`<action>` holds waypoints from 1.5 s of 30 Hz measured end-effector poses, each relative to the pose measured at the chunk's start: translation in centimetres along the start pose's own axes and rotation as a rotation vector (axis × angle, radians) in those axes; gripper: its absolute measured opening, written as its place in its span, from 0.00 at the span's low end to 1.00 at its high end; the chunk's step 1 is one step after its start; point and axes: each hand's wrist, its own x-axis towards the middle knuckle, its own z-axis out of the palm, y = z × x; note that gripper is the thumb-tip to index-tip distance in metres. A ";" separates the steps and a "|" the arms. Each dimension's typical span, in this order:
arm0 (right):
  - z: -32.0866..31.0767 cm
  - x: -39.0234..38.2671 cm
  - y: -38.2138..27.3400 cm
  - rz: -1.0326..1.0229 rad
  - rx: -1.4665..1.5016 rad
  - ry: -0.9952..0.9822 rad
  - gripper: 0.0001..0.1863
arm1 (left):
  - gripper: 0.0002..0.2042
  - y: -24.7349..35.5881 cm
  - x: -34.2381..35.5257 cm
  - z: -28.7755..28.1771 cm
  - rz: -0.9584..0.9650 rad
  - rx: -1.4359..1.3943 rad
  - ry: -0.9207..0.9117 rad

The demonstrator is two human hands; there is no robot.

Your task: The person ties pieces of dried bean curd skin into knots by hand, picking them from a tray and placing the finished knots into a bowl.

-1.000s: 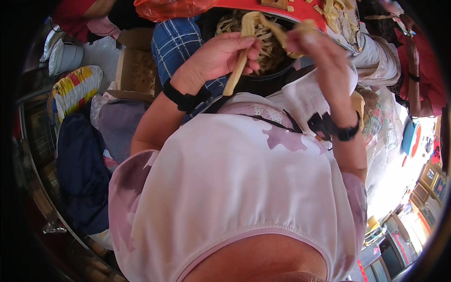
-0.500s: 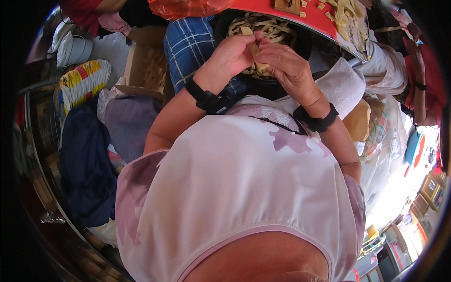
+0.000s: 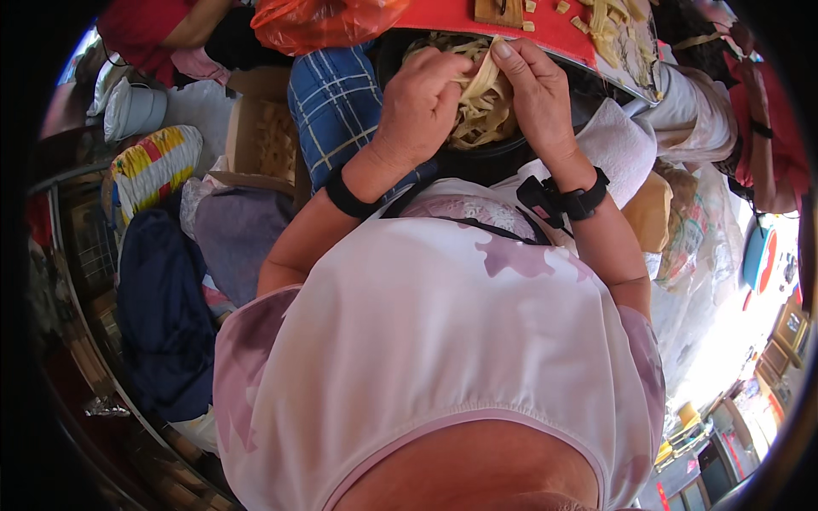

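Note:
Both my hands meet over a dark basin (image 3: 503,152) holding pale yellow flat strips (image 3: 475,115). My left hand (image 3: 422,102) is closed around a bunch of the strips. My right hand (image 3: 535,89) pinches the same bunch from the right side, fingers pointing up and left. Each wrist wears a black band. Above the basin lies a red board (image 3: 452,19) with a wooden block (image 3: 498,10) and loose cut pieces on it.
A blue checked cloth (image 3: 328,102) lies left of the basin, an orange plastic bag (image 3: 319,21) above it. A cardboard box (image 3: 256,140), a striped sack (image 3: 149,166) and dark cloth bundles (image 3: 162,307) crowd the left. White cloth (image 3: 626,145) and bags sit at right.
My hands have come down from holding the strips raised and apart, and now press together on the bunch low inside the basin.

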 end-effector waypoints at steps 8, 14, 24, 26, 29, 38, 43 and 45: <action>1.4 -1.6 -1.7 0.245 0.154 -0.102 0.12 | 0.11 0.2 1.3 0.3 0.193 -0.152 0.103; 0.2 -2.3 -1.6 -0.484 -0.833 -0.171 0.16 | 0.06 1.1 0.8 -0.3 -0.038 -0.246 -0.037; -0.4 -2.9 -3.2 0.189 0.289 -0.363 0.11 | 0.08 -0.5 0.5 -0.7 -0.084 -0.459 -0.005; -0.2 -3.0 -3.0 0.174 0.214 -0.326 0.10 | 0.08 0.0 0.4 -1.3 -0.171 -0.399 -0.052; -0.7 -2.1 -2.0 0.056 0.075 -0.229 0.08 | 0.10 1.7 0.3 -1.1 0.003 -0.372 0.044; -0.9 -1.8 -1.3 0.214 0.259 -0.153 0.09 | 0.07 1.6 0.7 0.4 -0.256 -0.706 0.029; -3.0 -1.1 -1.7 0.420 0.447 -0.049 0.24 | 0.04 0.3 1.8 -1.3 -0.252 -0.648 0.072; -4.0 -1.0 -1.3 0.355 0.512 -0.007 0.20 | 0.06 -0.4 2.1 -3.0 -0.268 -0.586 0.099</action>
